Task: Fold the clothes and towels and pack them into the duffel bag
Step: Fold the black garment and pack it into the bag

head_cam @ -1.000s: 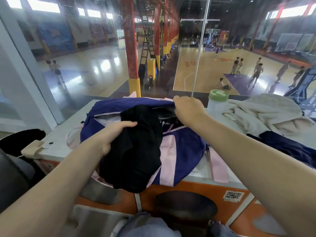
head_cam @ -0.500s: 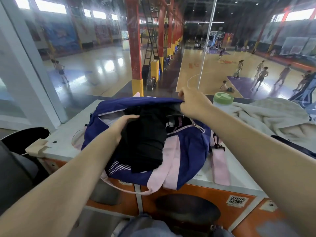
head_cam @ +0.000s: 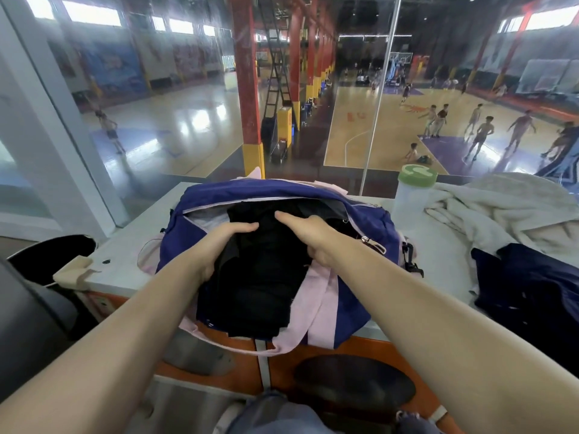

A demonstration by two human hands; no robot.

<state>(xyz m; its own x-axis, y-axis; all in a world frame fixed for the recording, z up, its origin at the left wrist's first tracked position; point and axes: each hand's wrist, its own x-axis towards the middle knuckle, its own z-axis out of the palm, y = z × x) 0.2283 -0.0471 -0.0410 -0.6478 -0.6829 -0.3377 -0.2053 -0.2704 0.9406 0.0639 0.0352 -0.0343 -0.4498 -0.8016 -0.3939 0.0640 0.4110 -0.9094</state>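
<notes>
While both hands work at the open zip, head view shows one blue-and-pink duffel bag (head_cam: 354, 296) on the grey table (head_cam: 131, 267). One black garment (head_cam: 263, 277) lies half in the mouth, half draped over the near side. Left hand (head_cam: 225, 242) grips its left edge; right hand (head_cam: 308, 234) presses on top, index finger straight, other fingers curled into the cloth. To the right: one white towel (head_cam: 501, 211), one navy garment (head_cam: 532, 289), one green-lidded bottle (head_cam: 413, 189).
</notes>
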